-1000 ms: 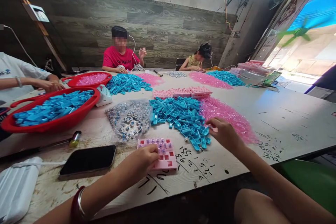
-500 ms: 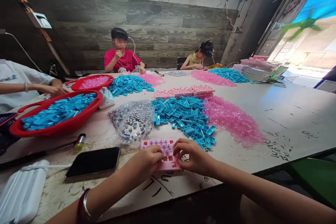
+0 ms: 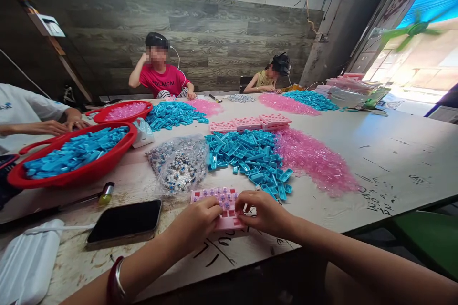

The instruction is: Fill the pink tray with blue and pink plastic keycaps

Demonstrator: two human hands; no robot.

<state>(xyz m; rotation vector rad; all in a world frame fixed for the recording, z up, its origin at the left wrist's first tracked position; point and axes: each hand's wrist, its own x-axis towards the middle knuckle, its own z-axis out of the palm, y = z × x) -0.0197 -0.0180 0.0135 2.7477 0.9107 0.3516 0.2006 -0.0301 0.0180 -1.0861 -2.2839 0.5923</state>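
A pink grid tray (image 3: 218, 196) lies near the table's front edge, with small grey-purple pieces seated in its far rows. My left hand (image 3: 195, 221) is curled over the tray's left side, fingers closed on its edge. My right hand (image 3: 263, 212) rests on the tray's right side with fingertips pinched together over a cell; what they hold is too small to make out. Just beyond the tray lie a heap of blue plastic pieces (image 3: 250, 155), a heap of clear pink pieces (image 3: 315, 159), and a clear bag of small parts (image 3: 179, 164).
A black phone (image 3: 123, 221), a small hammer (image 3: 103, 193) and a white pouch (image 3: 25, 262) lie at the left front. Two red basins (image 3: 71, 174) hold blue and pink pieces. Stacked pink trays (image 3: 246, 124) sit mid-table. Three other people sit around the table.
My right hand came back from the edge of the pink heap to the tray's right side, and now pinches over a cell. My left hand stayed on the tray.
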